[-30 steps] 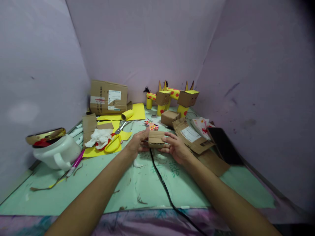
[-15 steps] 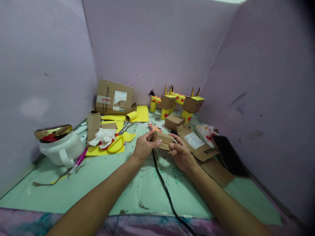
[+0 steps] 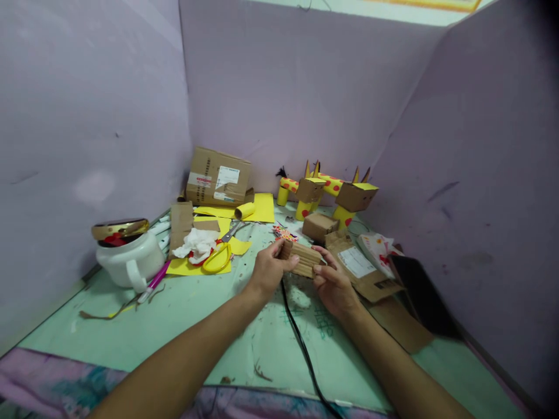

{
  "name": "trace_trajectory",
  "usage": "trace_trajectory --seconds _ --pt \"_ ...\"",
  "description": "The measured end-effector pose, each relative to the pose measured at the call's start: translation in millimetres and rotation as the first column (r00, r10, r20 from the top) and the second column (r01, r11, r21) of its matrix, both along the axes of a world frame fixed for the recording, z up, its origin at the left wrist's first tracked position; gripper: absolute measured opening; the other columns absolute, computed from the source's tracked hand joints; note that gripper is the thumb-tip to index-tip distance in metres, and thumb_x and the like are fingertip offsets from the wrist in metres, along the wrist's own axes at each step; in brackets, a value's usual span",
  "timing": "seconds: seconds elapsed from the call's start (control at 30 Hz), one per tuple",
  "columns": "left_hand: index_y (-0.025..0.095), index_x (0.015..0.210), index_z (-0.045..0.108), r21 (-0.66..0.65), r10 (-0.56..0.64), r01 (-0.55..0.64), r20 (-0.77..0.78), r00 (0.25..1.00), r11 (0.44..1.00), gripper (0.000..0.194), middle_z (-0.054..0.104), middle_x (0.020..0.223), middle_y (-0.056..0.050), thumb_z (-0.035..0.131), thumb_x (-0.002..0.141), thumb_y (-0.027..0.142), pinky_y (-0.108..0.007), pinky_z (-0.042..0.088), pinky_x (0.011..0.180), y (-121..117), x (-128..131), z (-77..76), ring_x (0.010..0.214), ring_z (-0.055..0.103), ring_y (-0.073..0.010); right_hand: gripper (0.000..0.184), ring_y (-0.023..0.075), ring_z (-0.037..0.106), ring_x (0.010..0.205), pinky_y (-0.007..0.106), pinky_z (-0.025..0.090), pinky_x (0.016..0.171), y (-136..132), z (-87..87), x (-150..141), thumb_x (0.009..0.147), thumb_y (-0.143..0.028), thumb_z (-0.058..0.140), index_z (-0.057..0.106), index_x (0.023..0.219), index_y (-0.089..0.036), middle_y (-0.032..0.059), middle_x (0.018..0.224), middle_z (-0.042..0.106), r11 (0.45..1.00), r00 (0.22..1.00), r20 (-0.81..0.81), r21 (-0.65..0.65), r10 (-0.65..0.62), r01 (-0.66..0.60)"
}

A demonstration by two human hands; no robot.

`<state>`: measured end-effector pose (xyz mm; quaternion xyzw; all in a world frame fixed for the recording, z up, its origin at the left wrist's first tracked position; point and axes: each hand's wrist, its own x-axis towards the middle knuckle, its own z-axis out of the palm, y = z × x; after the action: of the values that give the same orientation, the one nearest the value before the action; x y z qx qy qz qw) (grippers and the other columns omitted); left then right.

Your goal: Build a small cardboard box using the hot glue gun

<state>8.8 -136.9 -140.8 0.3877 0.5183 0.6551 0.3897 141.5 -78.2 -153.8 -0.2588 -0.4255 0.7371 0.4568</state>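
Note:
Between my two hands is a small folded piece of corrugated cardboard (image 3: 305, 259), held just above the table, ridged side up. My left hand (image 3: 268, 270) pinches its left end, thumb on top. On the right end, the fingers and thumb of my right hand (image 3: 334, 282) are closed. A black cable (image 3: 301, 343) runs beneath the cardboard toward the table's front edge. Beyond it lies a colourful patterned scrap (image 3: 285, 233). Yellow-handled scissors (image 3: 218, 256) rest to the left on yellow paper (image 3: 264, 208), close to a crumpled white tissue (image 3: 196, 244).
Two spotted cardboard-and-yellow-tube animals (image 3: 356, 196) stand at the back right, behind a small brown box (image 3: 320, 227). A larger carton (image 3: 218, 176) leans at the back left. A white mug (image 3: 126, 259) stands left; a flattened mailer (image 3: 362, 265) and a dark phone-like slab (image 3: 425, 299) lie right.
The view has shifted, so everything appears further right and slightly lower. Both hands keep their hold on the cardboard piece, with little visible change in grip.

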Motion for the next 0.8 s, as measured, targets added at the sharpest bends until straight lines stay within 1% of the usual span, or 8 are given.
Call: trace_trajectory --seconds 0.13,0.2,0.33,0.4,0.5,0.6,0.7,0.8 --pt "0.016 0.112 0.061 -0.001 0.010 -0.010 0.024 1.000 1.000 0.027 0.062 0.119 -0.008 0.061 0.088 0.029 -0.047 0.051 0.089 0.3 0.9 0.0 0.106 0.061 -0.0247 0.039 0.0162 0.059 0.072 0.024 0.047 0.058 0.0 0.0 0.3 0.051 -0.012 0.070 0.065 0.088 -0.024 -0.0013 0.081 0.067 1.000 1.000 -0.005 0.005 0.000 0.000" --pt "0.015 0.112 0.060 -0.005 0.018 -0.018 0.035 0.999 1.000 0.029 0.063 0.118 -0.008 0.064 0.086 0.024 -0.046 0.049 0.091 0.2 1.0 0.4 0.107 0.061 -0.0246 0.038 0.0152 0.058 0.069 0.023 0.045 0.055 -0.3 0.4 0.6 0.051 -0.012 0.070 0.065 0.087 -0.024 -0.0016 0.080 0.067 1.000 1.000 -0.006 0.005 -0.001 0.001" --pt "0.015 0.128 0.052 -0.001 0.014 -0.014 0.040 0.999 1.000 0.060 0.070 0.100 -0.004 0.070 0.072 0.007 -0.036 0.050 0.087 -1.2 -0.2 2.2 0.095 0.064 -0.0219 0.039 0.0154 0.058 0.066 0.023 0.044 0.052 0.0 0.7 0.7 0.049 -0.013 0.070 0.065 0.086 -0.024 -0.0015 0.079 0.068 1.000 1.000 -0.009 0.002 0.000 0.000" --pt "0.017 0.131 0.051 0.010 0.001 -0.001 0.019 1.000 1.000 0.066 0.070 0.090 -0.001 0.069 0.069 0.004 -0.033 0.050 0.082 -1.9 -1.5 3.0 0.088 0.065 -0.0204 0.039 0.0150 0.058 0.064 0.022 0.044 0.052 0.3 0.8 0.7 0.048 -0.014 0.070 0.065 0.086 -0.024 -0.0018 0.077 0.068 1.000 1.000 -0.010 0.001 0.002 -0.002" --pt "0.015 0.115 0.062 0.019 -0.023 0.023 -0.025 0.999 1.000 0.047 0.068 0.089 -0.001 0.071 0.070 0.005 -0.034 0.050 0.082 -2.3 -4.1 3.8 0.086 0.064 -0.0190 0.039 0.0140 0.058 0.062 0.022 0.043 0.051 0.2 0.8 0.9 0.048 -0.014 0.071 0.065 0.086 -0.024 -0.0024 0.075 0.067 1.000 1.000 -0.012 0.003 0.004 -0.004" --pt "0.015 0.107 0.064 0.009 -0.039 0.040 -0.050 0.998 0.999 0.027 0.067 0.099 -0.004 0.068 0.081 0.017 -0.040 0.052 0.082 -2.5 -6.1 5.0 0.090 0.064 -0.0199 0.038 0.0147 0.059 0.064 0.022 0.043 0.052 -0.5 0.3 1.1 0.049 -0.014 0.071 0.065 0.085 -0.024 -0.0020 0.076 0.068 1.000 1.000 -0.013 0.007 0.012 -0.012" --pt "0.015 0.109 0.062 -0.015 -0.046 0.045 -0.052 0.998 0.999 0.024 0.066 0.106 -0.005 0.062 0.087 0.026 -0.042 0.054 0.081 -2.8 -7.0 5.9 0.092 0.065 -0.0208 0.038 0.0152 0.059 0.065 0.022 0.043 0.053 -0.9 -0.8 0.9 0.050 -0.015 0.071 0.065 0.086 -0.024 -0.0017 0.076 0.068 1.000 1.000 -0.013 0.008 0.020 -0.020" --pt "0.015 0.111 0.061 -0.034 -0.052 0.050 -0.045 0.998 0.998 0.026 0.066 0.108 -0.005 0.062 0.088 0.027 -0.042 0.054 0.081 -2.6 -7.2 5.7 0.093 0.065 -0.0213 0.039 0.0153 0.060 0.066 0.023 0.044 0.054 -0.4 -1.7 0.4 0.050 -0.015 0.072 0.064 0.087 -0.023 -0.0014 0.076 0.068 1.000 1.000 -0.011 0.008 0.024 -0.024"
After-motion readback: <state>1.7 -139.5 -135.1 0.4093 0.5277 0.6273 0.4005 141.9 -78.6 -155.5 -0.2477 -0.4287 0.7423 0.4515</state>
